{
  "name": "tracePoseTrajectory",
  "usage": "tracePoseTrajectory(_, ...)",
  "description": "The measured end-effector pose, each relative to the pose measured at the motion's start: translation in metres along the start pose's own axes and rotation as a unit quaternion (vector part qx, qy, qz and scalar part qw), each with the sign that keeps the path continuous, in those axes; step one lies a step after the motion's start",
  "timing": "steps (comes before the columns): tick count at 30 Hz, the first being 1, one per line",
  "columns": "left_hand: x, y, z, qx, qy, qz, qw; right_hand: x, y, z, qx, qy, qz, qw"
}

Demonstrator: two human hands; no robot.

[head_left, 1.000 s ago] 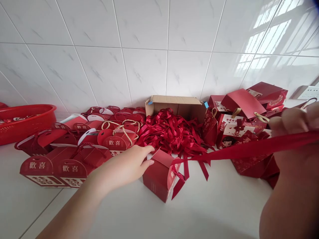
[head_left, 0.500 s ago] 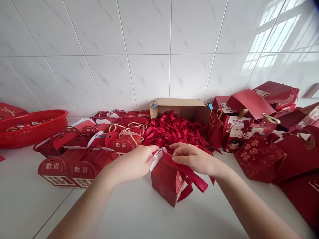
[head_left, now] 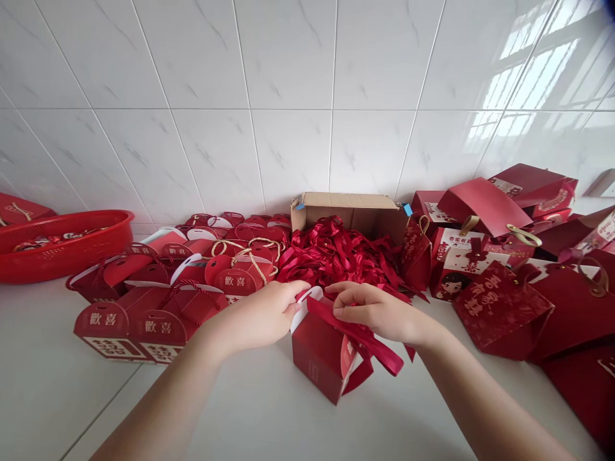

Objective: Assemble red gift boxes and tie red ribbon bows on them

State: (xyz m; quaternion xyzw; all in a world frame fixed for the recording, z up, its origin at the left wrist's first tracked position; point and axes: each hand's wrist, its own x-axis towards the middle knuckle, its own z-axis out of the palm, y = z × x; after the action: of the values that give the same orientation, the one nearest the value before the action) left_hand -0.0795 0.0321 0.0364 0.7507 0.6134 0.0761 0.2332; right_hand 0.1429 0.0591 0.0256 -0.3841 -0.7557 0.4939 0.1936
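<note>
A small red gift box (head_left: 317, 362) stands on the white counter between my hands, with rounded end flaps and a pale inner side. My left hand (head_left: 273, 314) is closed at its far left edge, thumb and fingers pinching the white-lined flap. Across the top of the box runs a dark red satin ribbon (head_left: 343, 326), its loose ends hanging over the right side. My right hand (head_left: 372, 310) pinches this ribbon above the box, fingers curled. The fingertips of both hands are partly hidden.
Behind the box, a cardboard carton (head_left: 350, 202) spills a heap of red ribbons (head_left: 336, 253). Finished-looking red boxes (head_left: 158, 326) stand in rows at left, beside a red plastic basket (head_left: 96, 240). More red gift boxes (head_left: 504, 307) pile up at right. A tiled wall (head_left: 288, 147) rises behind.
My hands keep nearly the same places on the box. The ribbon between them has shifted slightly over the box top, and the whole view has moved a little.
</note>
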Motion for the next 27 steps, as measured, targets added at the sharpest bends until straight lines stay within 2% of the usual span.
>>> tracePoseTrajectory(8, -0.002, 0.005, -0.001, -0.012, 0.005, -0.009, 1.000, 0.002, 0.003, 0.001, 0.002, -0.002, -0.020, 1.000)
tracePoseTrajectory(13, -0.005, 0.007, -0.002, -0.014, -0.001, -0.016, 1.000, 0.007, 0.010, 0.002, 0.015, 0.021, -0.015, 1.000)
tracePoseTrajectory(20, -0.008, 0.006, 0.001, -0.026, -0.006, -0.007, 1.000, 0.015, 0.019, 0.011, 0.014, 0.018, -0.024, 0.999)
tracePoseTrajectory(27, -0.009, 0.010, 0.001, -0.026, -0.027, -0.006, 0.999, 0.016, 0.017, 0.016, -0.021, 0.020, -0.085, 0.996)
